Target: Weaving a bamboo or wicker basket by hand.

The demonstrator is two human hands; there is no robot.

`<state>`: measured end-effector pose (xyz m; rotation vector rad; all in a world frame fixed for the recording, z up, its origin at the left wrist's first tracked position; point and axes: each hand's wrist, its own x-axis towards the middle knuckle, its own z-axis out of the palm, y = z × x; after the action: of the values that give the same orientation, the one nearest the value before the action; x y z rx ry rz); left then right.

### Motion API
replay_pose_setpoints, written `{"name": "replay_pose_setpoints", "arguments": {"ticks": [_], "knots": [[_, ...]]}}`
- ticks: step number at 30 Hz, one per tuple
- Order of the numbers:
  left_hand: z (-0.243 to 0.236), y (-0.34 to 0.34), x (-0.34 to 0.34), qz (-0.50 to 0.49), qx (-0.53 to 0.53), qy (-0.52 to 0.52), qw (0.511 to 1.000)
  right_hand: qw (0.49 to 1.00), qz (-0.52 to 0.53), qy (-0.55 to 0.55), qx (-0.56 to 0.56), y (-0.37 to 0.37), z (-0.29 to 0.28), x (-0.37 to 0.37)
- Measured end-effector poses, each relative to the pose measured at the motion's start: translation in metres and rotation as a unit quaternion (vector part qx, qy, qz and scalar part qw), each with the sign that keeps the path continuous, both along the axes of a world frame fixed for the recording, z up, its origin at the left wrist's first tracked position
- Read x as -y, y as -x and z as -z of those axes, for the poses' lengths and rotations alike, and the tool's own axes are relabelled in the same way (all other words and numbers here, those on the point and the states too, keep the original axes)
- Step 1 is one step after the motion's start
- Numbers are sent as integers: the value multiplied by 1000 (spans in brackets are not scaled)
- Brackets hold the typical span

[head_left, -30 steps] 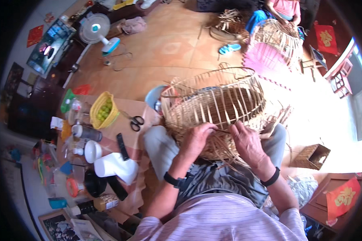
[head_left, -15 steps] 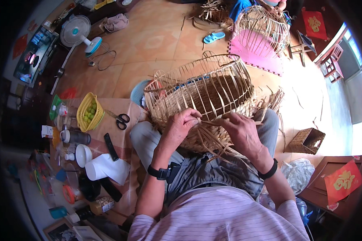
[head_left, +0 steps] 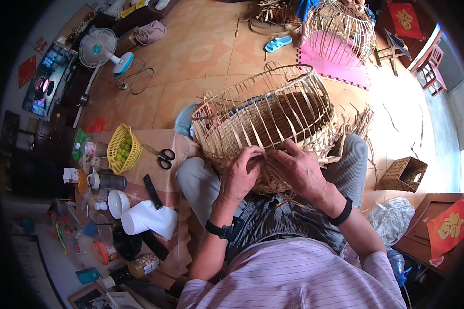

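Observation:
A half-woven wicker basket point(head_left: 293, 116) lies tilted across my knees, its bare upright stakes and rim showing above a band of tight weave. My left hand point(head_left: 240, 172) is closed in a pinch at the near wall. Beside it, almost touching, my right hand point(head_left: 299, 167) has its fingers closed on the same spot. A thin pale weaving strip runs between the fingertips of both hands, partly hidden by them. Loose strip ends point(head_left: 278, 188) hang below the hands over my lap.
At left a cloth-covered table point(head_left: 159, 139) bears black-handled scissors point(head_left: 165, 158), a yellow basket point(head_left: 134, 154) of green fruit and a tissue roll point(head_left: 149, 219). A small woven box point(head_left: 404, 174) stands at right. Farther off are a fan point(head_left: 98, 49), a blue slipper point(head_left: 279, 44) and another basket frame point(head_left: 340, 33).
My hands have come closer together at the basket wall, and the long strip stretched between them is now mostly covered. The whole view has shifted slightly.

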<state>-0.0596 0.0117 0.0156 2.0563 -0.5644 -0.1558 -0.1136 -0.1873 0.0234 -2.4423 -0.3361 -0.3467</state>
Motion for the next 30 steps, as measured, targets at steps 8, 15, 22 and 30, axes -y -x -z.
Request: {"name": "replay_pose_setpoints", "arguments": {"ticks": [8, 15, 22, 30], "knots": [[12, 3, 3, -31, 68, 39, 996, 989, -112, 100, 9, -6, -9, 17], [19, 1, 5, 7, 178, -13, 984, 964, -155, 187, 106, -12, -8, 27], [7, 0, -7, 101, 315, -119, 936, 926, -231, 225, 195, -38, -12, 41], [-4, 3, 5, 35, 262, -109, 958, 970, -167, 137, 115, 13, 2, 50]]}}
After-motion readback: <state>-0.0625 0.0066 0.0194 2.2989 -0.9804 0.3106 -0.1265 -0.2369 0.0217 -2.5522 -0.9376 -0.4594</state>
